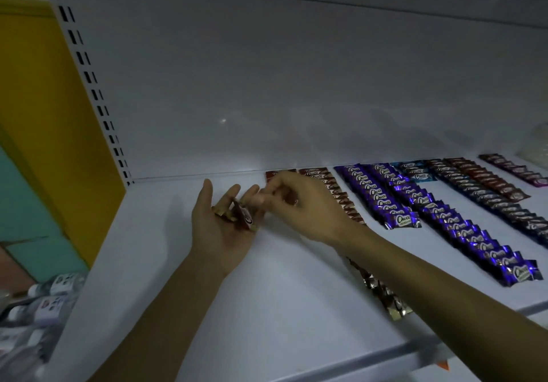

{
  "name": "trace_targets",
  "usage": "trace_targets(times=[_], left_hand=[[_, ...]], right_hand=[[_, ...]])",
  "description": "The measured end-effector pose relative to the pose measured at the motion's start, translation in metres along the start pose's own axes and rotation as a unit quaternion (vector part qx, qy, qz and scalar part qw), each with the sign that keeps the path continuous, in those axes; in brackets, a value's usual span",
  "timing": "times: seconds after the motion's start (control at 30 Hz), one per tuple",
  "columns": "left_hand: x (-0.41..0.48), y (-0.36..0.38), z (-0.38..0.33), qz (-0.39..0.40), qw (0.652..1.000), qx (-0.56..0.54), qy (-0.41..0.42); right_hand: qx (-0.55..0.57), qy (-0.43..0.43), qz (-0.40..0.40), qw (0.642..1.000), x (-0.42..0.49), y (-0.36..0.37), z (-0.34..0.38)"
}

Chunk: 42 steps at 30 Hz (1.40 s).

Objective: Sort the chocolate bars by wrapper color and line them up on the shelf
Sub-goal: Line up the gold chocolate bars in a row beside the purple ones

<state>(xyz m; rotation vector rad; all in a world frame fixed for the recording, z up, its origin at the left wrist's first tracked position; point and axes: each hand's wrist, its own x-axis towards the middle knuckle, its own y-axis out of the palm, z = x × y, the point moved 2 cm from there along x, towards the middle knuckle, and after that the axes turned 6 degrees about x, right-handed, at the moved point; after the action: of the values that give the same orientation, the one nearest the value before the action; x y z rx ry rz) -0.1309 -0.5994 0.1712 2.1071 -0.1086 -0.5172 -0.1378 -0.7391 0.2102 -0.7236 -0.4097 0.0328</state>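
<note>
The right hand [308, 206] and forearm hide parts of the brown bar row [341, 196]. What its fingertips [271, 193] pinch cannot be determined. At the shelf [267, 292] right end, the dark bar row [489, 200] and a pale, blurred bag [536, 147] are cut off. Bottles [56, 286] beyond the left edge are blurred.

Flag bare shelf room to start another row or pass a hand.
Bare: the left of the shelf, from the slotted post to the brown row, though the left hand and right hand sit at its back; plus the front strip left of the right forearm. Crowded: right of that row, purple rows, blue bars and dark rows packed with narrow lanes.
</note>
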Motion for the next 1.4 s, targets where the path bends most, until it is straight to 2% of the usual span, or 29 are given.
trace_targets(times=[0.1,0.17,0.27,0.37,0.5,0.63,0.7,0.8,0.87,0.93,1.07,1.17,1.23,1.33,1.4], left_hand=[[-0.001,0.001,0.000,0.003,0.999,0.036,-0.007],[-0.002,0.003,0.001,0.007,0.998,0.058,-0.006],[-0.003,0.009,0.004,0.067,0.994,0.086,-0.009],[-0.003,0.013,0.007,0.102,0.989,0.110,0.008],[0.002,0.011,0.012,0.125,0.976,0.176,0.024],[0.006,0.007,0.008,0.084,0.990,0.108,0.023],[0.007,0.003,0.007,0.046,0.994,0.096,0.025],[0.008,0.003,0.008,0.019,0.992,0.116,0.037],[0.009,0.002,0.007,-0.009,0.991,0.120,0.054],[0.011,0.001,0.005,-0.019,0.990,0.120,0.069],[0.008,0.002,0.003,0.040,0.979,0.179,0.091],[0.006,0.001,0.008,0.031,0.970,0.221,0.097],[0.005,0.002,0.009,0.020,0.968,0.233,0.086],[0.004,0.003,0.010,0.034,0.975,0.211,0.057],[0.003,0.002,0.009,0.044,0.979,0.192,0.053]], right_hand=[[-0.038,-0.031,0.096,0.994,-0.009,0.013,0.023],[-0.066,-0.050,0.087,0.993,-0.009,0.020,0.021],[-0.058,-0.021,0.031,0.998,-0.003,0.025,0.007],[0.034,0.047,-0.022,0.998,0.004,0.018,-0.004],[0.140,0.134,-0.011,0.981,0.005,0.012,-0.012],[0.331,0.198,0.009,0.923,-0.003,0.003,-0.006],[0.338,0.204,0.009,0.919,-0.004,-0.004,-0.005],[0.251,0.171,-0.035,0.952,-0.005,-0.013,-0.014],[0.105,0.111,-0.056,0.987,-0.010,-0.018,-0.020],[-0.032,0.054,-0.019,0.998,-0.018,-0.019,-0.025],[-0.098,0.035,0.103,0.989,-0.032,-0.017,-0.034],[-0.073,0.072,0.092,0.990,-0.031,-0.025,-0.033],[-0.126,0.067,0.092,0.985,-0.027,-0.027,-0.030],[-0.242,0.063,0.150,0.957,-0.019,-0.020,-0.032],[-0.267,0.076,0.165,0.946,-0.017,-0.018,-0.031]])
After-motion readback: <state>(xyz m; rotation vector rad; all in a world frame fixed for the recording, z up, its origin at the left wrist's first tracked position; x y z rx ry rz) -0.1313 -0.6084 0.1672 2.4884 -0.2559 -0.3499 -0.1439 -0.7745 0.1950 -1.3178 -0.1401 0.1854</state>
